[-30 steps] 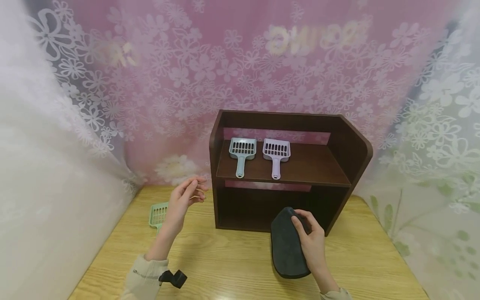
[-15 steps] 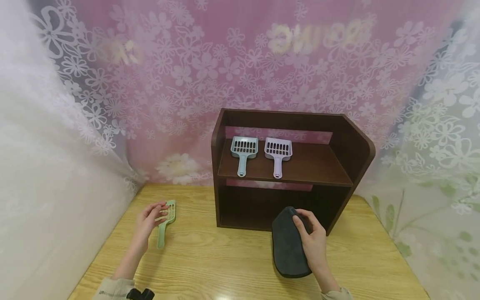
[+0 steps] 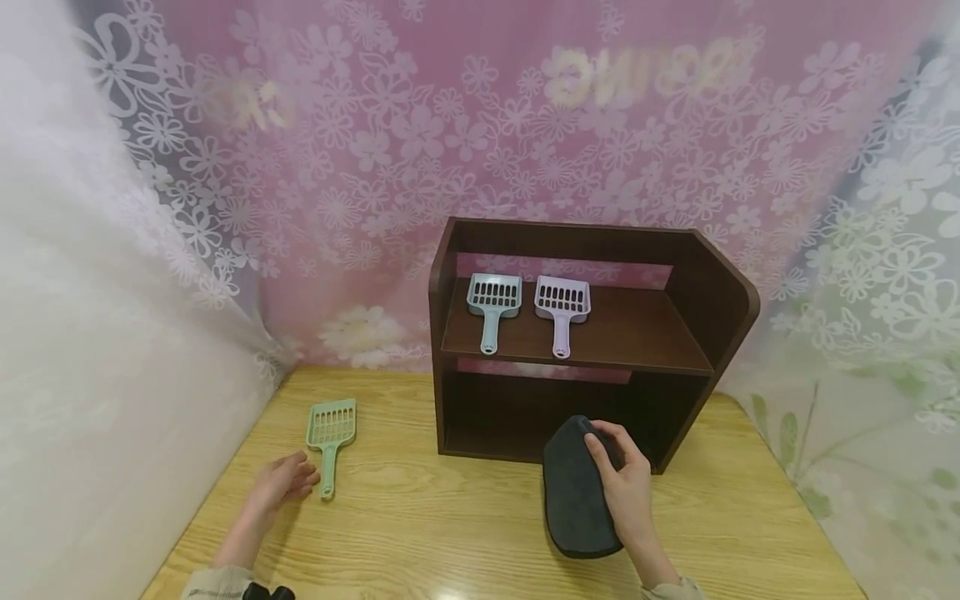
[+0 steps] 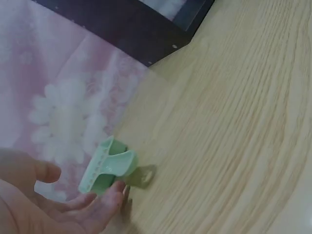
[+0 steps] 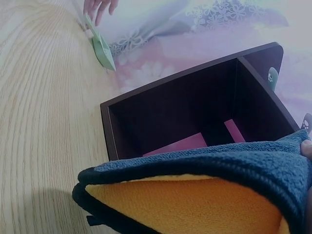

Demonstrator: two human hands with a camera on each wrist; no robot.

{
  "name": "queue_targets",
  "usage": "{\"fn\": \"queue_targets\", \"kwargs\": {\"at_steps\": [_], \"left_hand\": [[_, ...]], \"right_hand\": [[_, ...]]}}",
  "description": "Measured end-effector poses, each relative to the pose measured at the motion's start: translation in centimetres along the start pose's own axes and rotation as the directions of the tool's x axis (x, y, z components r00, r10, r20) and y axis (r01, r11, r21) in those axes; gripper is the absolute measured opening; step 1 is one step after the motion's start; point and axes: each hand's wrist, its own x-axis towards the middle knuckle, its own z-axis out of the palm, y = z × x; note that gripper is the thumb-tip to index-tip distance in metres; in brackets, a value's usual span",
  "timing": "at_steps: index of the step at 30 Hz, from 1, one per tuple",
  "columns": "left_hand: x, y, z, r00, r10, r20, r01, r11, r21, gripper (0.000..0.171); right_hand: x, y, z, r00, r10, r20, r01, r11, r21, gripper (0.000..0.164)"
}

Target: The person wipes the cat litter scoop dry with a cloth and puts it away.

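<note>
My left hand (image 3: 283, 482) is just left of the handle of a green litter scoop (image 3: 330, 450) lying on the wooden table, fingers loosely bent and holding nothing. In the left wrist view, its fingertips overlap the lower edge of the green scoop (image 4: 117, 163). My right hand (image 3: 630, 487) grips a folded microfiber cloth (image 3: 576, 492) between thumb and fingers, in front of the shelf's lower right. The right wrist view shows the cloth (image 5: 234, 161) blue-grey outside, yellow inside, with black edging. A light blue litter scoop (image 3: 491, 316) and a lilac one (image 3: 562, 317) lie on the upper shelf.
The dark brown two-tier shelf (image 3: 637, 329) stands at the back of the wooden table (image 3: 420, 533). Pink floral curtain (image 3: 337, 208) hangs behind, with a white curtain (image 3: 135, 350) at the left and a leafy pale one (image 3: 862, 375) at the right.
My left hand has moved left and toward me, from beside the shelf, across the green litter scoop, to its handle. My right hand stays on the cloth, almost still.
</note>
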Motion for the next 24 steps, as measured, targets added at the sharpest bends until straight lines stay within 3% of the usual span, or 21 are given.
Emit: {"fn": "queue_targets", "kwargs": {"at_steps": [6, 9, 11, 15, 19, 22, 24], "left_hand": [[1.3, -1.0, 1.1, 0.999, -0.047, 0.011, 0.048, 0.994, -0.102, 0.058], [1.8, -1.5, 1.5, 0.997, -0.071, 0.027, 0.074, 0.985, -0.158, 0.058], [2.0, -1.8, 1.6, 0.996, -0.080, 0.027, 0.083, 0.979, -0.187, 0.059], [2.3, -2.0, 1.6, 0.996, -0.083, 0.016, 0.084, 0.980, -0.179, 0.061], [2.5, -2.0, 1.7, 0.996, -0.088, 0.025, 0.090, 0.984, -0.156, 0.058], [2.2, -1.9, 1.8, 0.995, -0.087, 0.043, 0.093, 0.984, -0.150, 0.056], [1.9, -1.7, 1.9, 0.995, -0.074, 0.062, 0.082, 0.988, -0.131, 0.056]], "right_hand": [[-0.1, 0.3, -0.1, 1.000, -0.021, 0.002, 0.021, 1.000, -0.011, 0.018], [-0.1, 0.4, 0.0, 0.993, -0.111, 0.028, 0.112, 0.992, -0.051, 0.018], [0.0, 0.5, 0.0, 0.976, -0.209, 0.062, 0.215, 0.970, -0.111, 0.021], [0.2, 0.6, -0.1, 0.913, -0.390, 0.121, 0.407, 0.886, -0.220, 0.028], [0.6, 0.3, -0.2, 0.854, -0.502, 0.138, 0.520, 0.805, -0.286, 0.034], [1.0, 0.2, -0.4, 0.792, -0.590, 0.157, 0.604, 0.722, -0.338, 0.034], [1.3, 0.2, -0.5, 0.745, -0.645, 0.171, 0.656, 0.659, -0.368, 0.025]]}}
